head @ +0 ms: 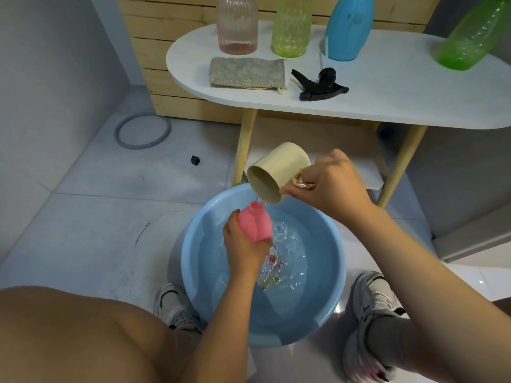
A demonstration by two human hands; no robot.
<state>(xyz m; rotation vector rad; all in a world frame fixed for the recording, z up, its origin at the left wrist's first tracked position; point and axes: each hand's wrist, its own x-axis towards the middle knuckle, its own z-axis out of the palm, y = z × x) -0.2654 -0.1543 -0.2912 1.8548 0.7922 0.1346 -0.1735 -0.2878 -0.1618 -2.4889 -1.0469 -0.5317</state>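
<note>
My left hand (243,244) grips a small pink bottle (255,223) upright over a blue basin (193,272) holding water. My right hand (329,183) holds a cream mug (276,172) by its gold handle, tipped toward the bottle's open neck. A thin stream of water runs from the mug's rim into the bottle's mouth. The lower part of the bottle is hidden by my fingers.
A white oval table (387,87) behind the basin carries a pink bottle (237,23), a yellow-green bottle (290,26), a blue bottle (348,29), a green bottle (470,37), a grey cloth (246,71) and a black spray head (320,85). A grey ring (142,131) lies on the floor. My shoes (370,313) flank the basin.
</note>
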